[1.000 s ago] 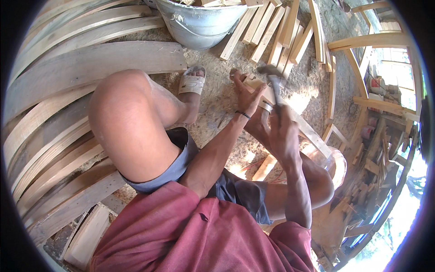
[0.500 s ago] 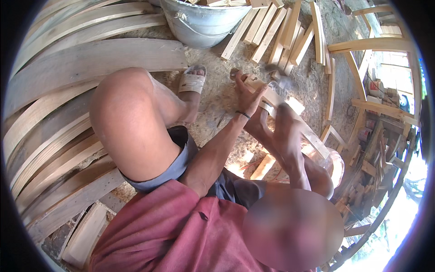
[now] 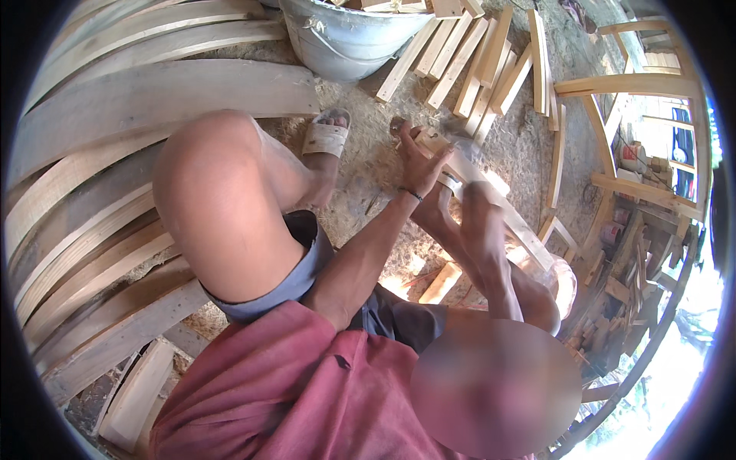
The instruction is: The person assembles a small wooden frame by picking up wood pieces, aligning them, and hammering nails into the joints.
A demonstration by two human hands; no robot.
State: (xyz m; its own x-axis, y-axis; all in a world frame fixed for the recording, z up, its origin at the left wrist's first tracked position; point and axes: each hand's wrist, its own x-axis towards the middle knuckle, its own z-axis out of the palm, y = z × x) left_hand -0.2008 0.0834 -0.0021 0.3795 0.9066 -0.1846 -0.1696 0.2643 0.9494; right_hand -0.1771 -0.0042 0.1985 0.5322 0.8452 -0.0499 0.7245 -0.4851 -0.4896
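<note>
A pale wooden batten [image 3: 524,233] lies slantwise over my lower right leg, with small dark cutouts near its far end. My left hand [image 3: 422,167] is closed round that far end, thumb on one side and fingers on the other. My right hand [image 3: 483,211] is closed just above the middle of the batten, smeared by motion. Beyond its fingers a grey blur shows, and what it holds cannot be made out. A sandal strap [image 3: 451,182] of my right foot shows between the hands, under the batten.
At the top stands a metal bucket [image 3: 349,42] filled with wood offcuts. Several cut battens [image 3: 460,61] lie to its right. Long curved-looking planks [image 3: 192,92] are stacked at left. A wooden frame [image 3: 629,86] and piled scraps [image 3: 613,307] stand at right.
My left hand keeps its hold on the batten. My right hand has shifted slightly, and the grey blur beyond it has moved a little left. The view has tilted slightly.
</note>
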